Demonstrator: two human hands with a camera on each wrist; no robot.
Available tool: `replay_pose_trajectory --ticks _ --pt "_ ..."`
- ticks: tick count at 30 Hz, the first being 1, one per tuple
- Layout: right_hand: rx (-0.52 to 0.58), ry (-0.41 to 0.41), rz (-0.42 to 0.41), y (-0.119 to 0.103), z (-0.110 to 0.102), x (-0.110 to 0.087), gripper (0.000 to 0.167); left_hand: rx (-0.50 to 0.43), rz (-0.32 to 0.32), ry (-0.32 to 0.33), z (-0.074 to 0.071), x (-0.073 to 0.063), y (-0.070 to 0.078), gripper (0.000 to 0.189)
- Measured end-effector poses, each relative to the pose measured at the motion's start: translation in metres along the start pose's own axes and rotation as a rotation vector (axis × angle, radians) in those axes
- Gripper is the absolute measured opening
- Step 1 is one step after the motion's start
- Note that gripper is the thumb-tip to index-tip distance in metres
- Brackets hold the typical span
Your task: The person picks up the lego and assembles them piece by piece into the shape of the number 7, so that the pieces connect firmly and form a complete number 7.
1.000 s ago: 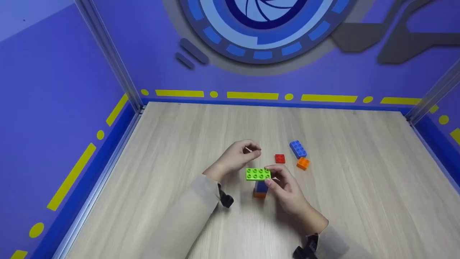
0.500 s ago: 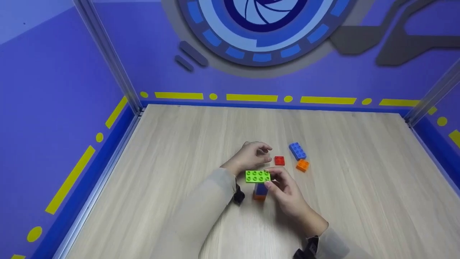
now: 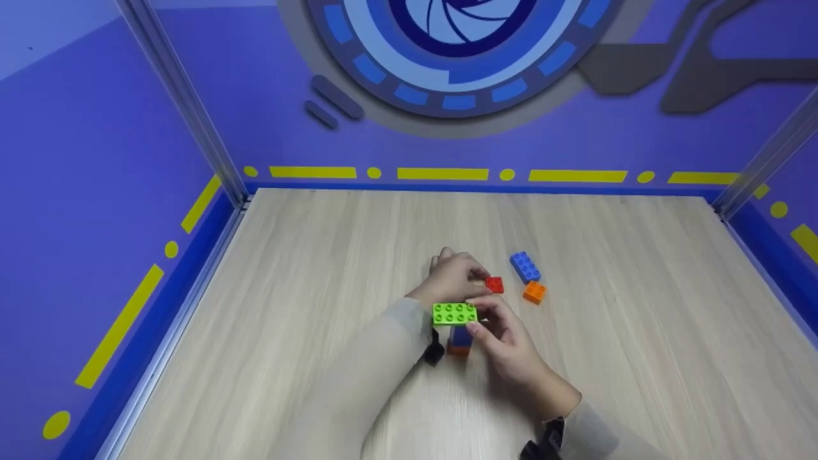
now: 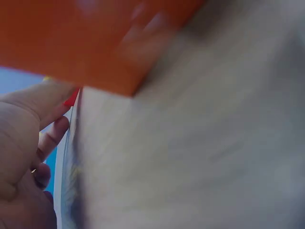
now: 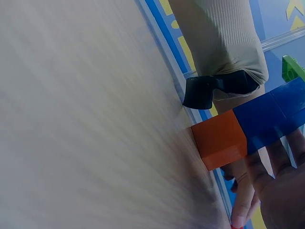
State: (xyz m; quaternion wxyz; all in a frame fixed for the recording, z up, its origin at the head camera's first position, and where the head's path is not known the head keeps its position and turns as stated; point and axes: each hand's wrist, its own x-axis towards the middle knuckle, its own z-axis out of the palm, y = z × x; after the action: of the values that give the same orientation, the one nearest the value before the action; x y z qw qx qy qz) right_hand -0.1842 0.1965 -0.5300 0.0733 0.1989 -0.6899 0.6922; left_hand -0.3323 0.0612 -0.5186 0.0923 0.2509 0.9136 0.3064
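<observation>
My right hand [image 3: 508,335] grips the right end of a lime-green toy building brick [image 3: 455,314], thumb in front and fingers behind. This brick tops a small tower of blue bricks [image 5: 269,114] over an orange brick [image 5: 220,140] at the base. In the right wrist view, fingers of that hand lie along the blue part. Beyond the tower, my left hand [image 3: 452,279] reaches across and pinches a small red brick [image 3: 495,285] by its left side. Only a sliver of red shows past the fingers in the left wrist view, under the large orange brick [image 4: 90,43].
A blue eight-stud brick [image 3: 525,266] and a small orange brick [image 3: 535,292] lie close together, right of the red one. The wooden tabletop [image 3: 307,255] is bounded by blue-purple panels [image 3: 268,115] at the back and sides.
My left hand has moved right, from left of the tower to the red brick, and its fingers have closed in on it. The right hand and the tower have stayed in place.
</observation>
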Motion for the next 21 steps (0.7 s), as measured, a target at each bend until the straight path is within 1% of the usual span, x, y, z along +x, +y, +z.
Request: replay_pose_trajectory --ticks 3,6,7,10,14,17,19,21 --pt "0.004 0.0 -0.007 0.0 0.0 0.0 0.031 -0.022 0.007 0.019 0.0 0.001 0.0 0.031" --pt "0.003 -0.003 -0.005 0.001 -0.001 -0.001 0.031 -0.091 -0.012 0.025 0.0 0.001 -0.002 0.032" --pt "0.004 -0.005 -0.003 0.001 -0.001 -0.001 0.031 -0.123 -0.019 0.025 -0.001 0.0 -0.003 0.032" --pt "0.001 -0.01 0.003 0.001 -0.003 -0.001 0.031 -0.258 -0.054 0.007 -0.004 -0.002 -0.006 0.035" --pt "-0.005 -0.021 0.024 0.002 -0.003 -0.002 0.032 -0.4 -0.071 0.008 -0.011 -0.009 -0.01 0.037" --pt "-0.008 -0.021 0.053 0.0 -0.003 -0.001 0.033 -0.429 -0.042 0.04 -0.016 -0.014 -0.013 0.035" --pt "-0.012 -0.017 0.064 -0.002 -0.003 -0.001 0.033 -0.432 -0.021 0.063 -0.02 -0.018 -0.015 0.035" --pt "-0.019 -0.014 0.068 -0.003 -0.003 -0.001 0.032 -0.431 -0.013 0.085 -0.023 -0.022 -0.015 0.034"
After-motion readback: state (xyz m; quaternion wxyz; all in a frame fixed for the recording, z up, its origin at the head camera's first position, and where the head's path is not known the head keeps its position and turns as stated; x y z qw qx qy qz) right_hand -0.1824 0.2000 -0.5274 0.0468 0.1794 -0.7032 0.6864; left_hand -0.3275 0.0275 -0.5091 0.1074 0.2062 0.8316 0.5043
